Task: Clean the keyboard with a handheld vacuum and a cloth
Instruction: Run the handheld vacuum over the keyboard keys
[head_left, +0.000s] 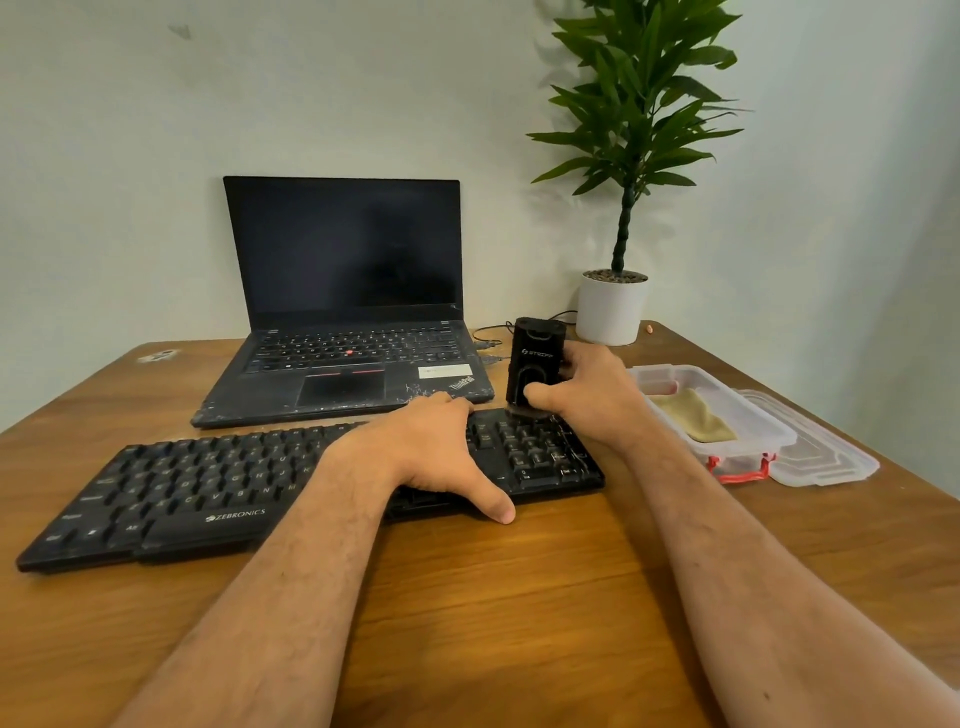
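My right hand (587, 395) grips the handheld vacuum (535, 361) upright on the keyboard (218, 488)'s number pad; it seems light, rigid, best held mid-body; my left hand (431, 452) presses flat, steadying the keyboard.

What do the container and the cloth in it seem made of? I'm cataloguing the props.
The container looks like clear, glossy plastic: see-through walls and red clip latches. The cloth looks like soft, matte beige fabric, possibly microfibre, since it lies in limp folds.
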